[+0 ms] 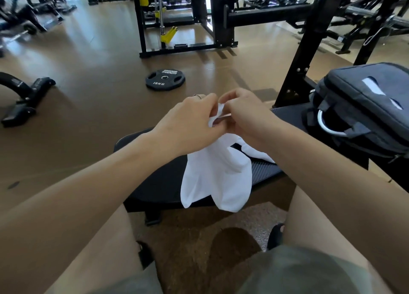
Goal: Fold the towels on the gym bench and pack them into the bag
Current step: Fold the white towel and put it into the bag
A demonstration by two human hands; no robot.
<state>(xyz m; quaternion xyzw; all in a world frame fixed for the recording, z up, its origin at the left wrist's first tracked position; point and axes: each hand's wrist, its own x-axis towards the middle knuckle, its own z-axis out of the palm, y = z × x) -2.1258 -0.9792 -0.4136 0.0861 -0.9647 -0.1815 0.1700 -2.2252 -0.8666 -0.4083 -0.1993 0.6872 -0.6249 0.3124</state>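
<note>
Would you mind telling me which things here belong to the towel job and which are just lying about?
Job: towel, bench, bag, left hand, right hand.
Lying about: weight plate, rack.

1. The black padded worktop (155,192) ran from the frame's centre toward 3 o'clock.
2. A white towel (217,178) draped across its middle, the lower folds hanging over the near edge.
3. A dark grey bag (365,107) sat on its 3 o'clock end, apart from the towel.
4. The brown floor (99,94) carried a black weight plate (165,80) at 11 o'clock of the worktop.
</note>
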